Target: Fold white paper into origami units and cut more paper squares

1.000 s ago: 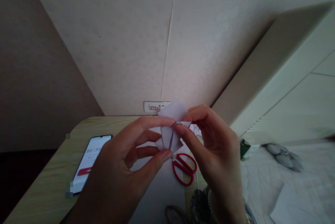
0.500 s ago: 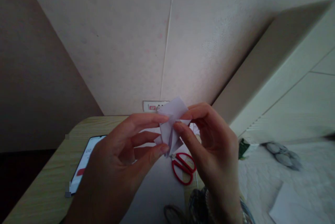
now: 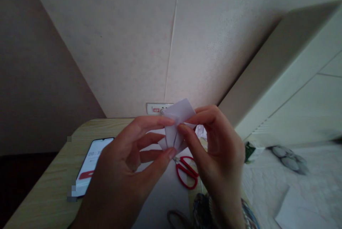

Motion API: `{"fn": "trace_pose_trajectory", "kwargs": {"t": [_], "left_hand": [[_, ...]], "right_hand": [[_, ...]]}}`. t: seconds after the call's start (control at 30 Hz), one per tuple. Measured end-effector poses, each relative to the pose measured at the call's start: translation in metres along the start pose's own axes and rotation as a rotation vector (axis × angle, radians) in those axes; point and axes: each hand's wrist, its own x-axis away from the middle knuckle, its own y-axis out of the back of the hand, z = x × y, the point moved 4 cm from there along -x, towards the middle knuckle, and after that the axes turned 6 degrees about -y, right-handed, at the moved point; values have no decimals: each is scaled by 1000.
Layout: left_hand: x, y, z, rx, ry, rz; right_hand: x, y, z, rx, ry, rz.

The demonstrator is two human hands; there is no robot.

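Note:
Between both hands, above the table, is a small piece of folded white paper [image 3: 180, 111] with several layers and pointed corners. My left hand [image 3: 133, 154] pinches its left side, forefinger on top and thumb at the lower tip. On the right side, the thumb and forefinger of my right hand [image 3: 213, 136] grip a fold near the middle. Below the paper lie scissors [image 3: 187, 173] with red handles, their blades mostly hidden. Beneath them a white sheet [image 3: 162, 193] rests on the table, partly covered by my hands.
A phone [image 3: 92, 161] with a lit timer lies on the wooden table [image 3: 48, 175] at left. A wall socket [image 3: 153, 108] sits behind the table. To the right are a white quilted surface [image 3: 262, 186], another paper sheet [image 3: 296, 207] and a green packet [image 3: 249, 152].
Both hands and the folded paper have shifted slightly right. My left thumb has slid a little inward along the lower tip, and the lower layers look closer together.

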Motion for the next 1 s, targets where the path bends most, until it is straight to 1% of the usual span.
{"fn": "trace_pose_trajectory", "kwargs": {"t": [0.13, 0.27, 0.33, 0.47, 0.57, 0.73, 0.93, 1.0], "left_hand": [[0, -1, -1, 24, 6, -5], [1, -3, -1, 69, -11, -47], [1, -2, 0, 71, -15, -65], [2, -1, 0, 38, -45, -74], [3, -1, -1, 33, -62, -82], [2, -1, 0, 14, -75, -90], [-1, 1, -2, -74, -144, -34], [0, 1, -4, -78, -157, -36]], "right_hand": [[-1, 1, -2, -65, -58, -23], [-5, 1, -6, -303, -219, -33], [-7, -1, -8, -378, -305, 10], [-8, -4, -10, -388, -415, 136], [-7, -3, -10, -404, -432, 154], [-7, -2, -11, -393, -424, 124], [-7, -1, -12, -408, -416, 74], [-6, -1, -12, -414, -423, 69]]}}
